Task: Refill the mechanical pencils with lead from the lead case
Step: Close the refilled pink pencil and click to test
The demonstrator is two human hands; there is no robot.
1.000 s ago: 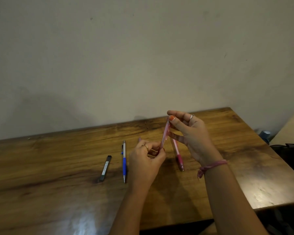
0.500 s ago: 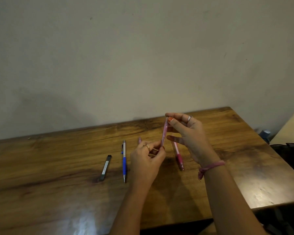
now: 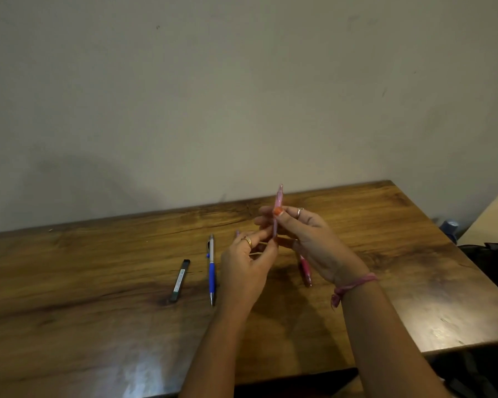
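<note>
Head view shows your right hand (image 3: 308, 237) pinching a light pink mechanical pencil (image 3: 277, 208) nearly upright above the wooden surface (image 3: 98, 311), thumb against its barrel. Your left hand (image 3: 246, 265) pinches the pencil's lower end. On the surface to your left lie the dark lead case (image 3: 179, 280) and, just beside it, a blue pencil (image 3: 211, 268). A darker pink pencil (image 3: 305, 270) lies partly hidden under your right hand.

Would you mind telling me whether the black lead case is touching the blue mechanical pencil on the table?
Apart. The head view shows the lead case and blue pencil lying side by side with bare table wood between them.
</note>
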